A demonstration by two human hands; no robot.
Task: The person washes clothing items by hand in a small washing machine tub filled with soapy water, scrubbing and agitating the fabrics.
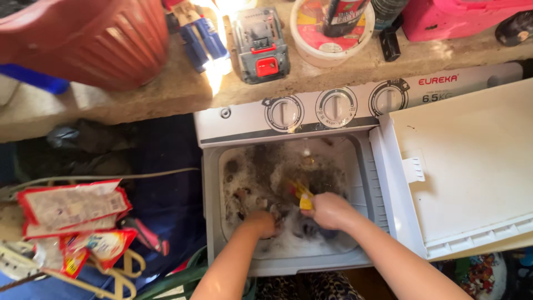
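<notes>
Two bare hands are plunged into the wash tub (363, 166) of a small white twin-tub washing machine (233, 130), working in grey, foamy water. The right hand (330, 210) is clenched around a small yellow piece of cloth (304, 195), which pokes up from the top of the fist, just above the suds near the middle of the tub. The left hand (261, 222) is sunk into the foam just beside it, fingers curled downward among the wet dark laundry (311, 230); whether it actually grips anything under the foam cannot be told. More soaked clothes lie under the water toward the back of the tub, partly hidden by bubbles.

The tub's white lid (472, 166) is flipped open to the right and lies flat over the other half of the machine. Along the back panel sit three round control dials (336, 107) in a row.

Behind the machine runs a stone ledge (166, 89). On it stand a grey box with a red latch (262, 47), a round white tub with a red and yellow label (327, 33), a pink plastic case (455, 16) and a blue and red toy-like object (200, 30). A large terracotta-red ribbed pot (89, 39) fills the upper left corner.

To the left of the machine, red and white plastic packets (72, 208) lie on a pale metal frame (119, 278), well apart from the hands.
</notes>
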